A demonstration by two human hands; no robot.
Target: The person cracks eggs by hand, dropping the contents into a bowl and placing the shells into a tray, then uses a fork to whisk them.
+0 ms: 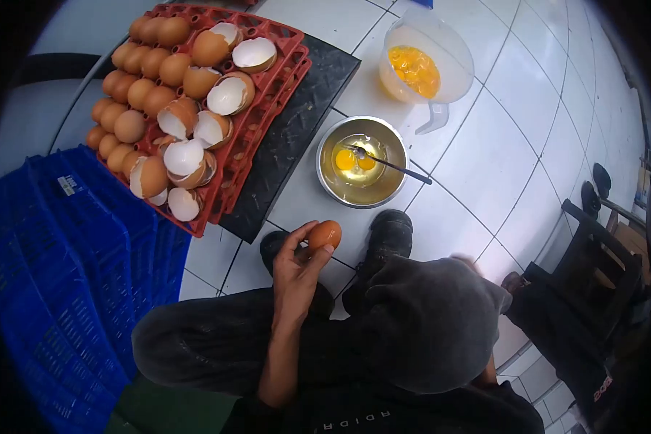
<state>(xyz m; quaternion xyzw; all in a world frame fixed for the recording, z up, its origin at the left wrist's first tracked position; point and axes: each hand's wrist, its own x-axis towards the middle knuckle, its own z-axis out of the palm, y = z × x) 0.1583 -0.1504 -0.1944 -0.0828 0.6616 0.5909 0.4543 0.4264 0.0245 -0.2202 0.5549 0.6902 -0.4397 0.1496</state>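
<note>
My left hand (296, 264) is closed around a whole brown egg (325, 235), held between thumb and fingers above my boots. Ahead of it on the floor stands a steel bowl (325, 184) with two yolks and clear egg white inside. A dark-handled spoon (405, 171) leans in the bowl, its handle over the right rim. My right hand (464, 260) is mostly hidden behind my raised knee; only a blurred bit of skin shows, so its fingers cannot be made out. At the upper left, stacked red egg trays (228, 189) hold several whole brown eggs (139, 92) and broken shells (230, 94).
A translucent plastic jug (448, 61) with several yolks stands beyond the bowl. The trays rest on a black textured platform (296, 119). Blue crates (72, 239) fill the left side. A dark chair-like frame (593, 260) stands at right on the white tiled floor (484, 166).
</note>
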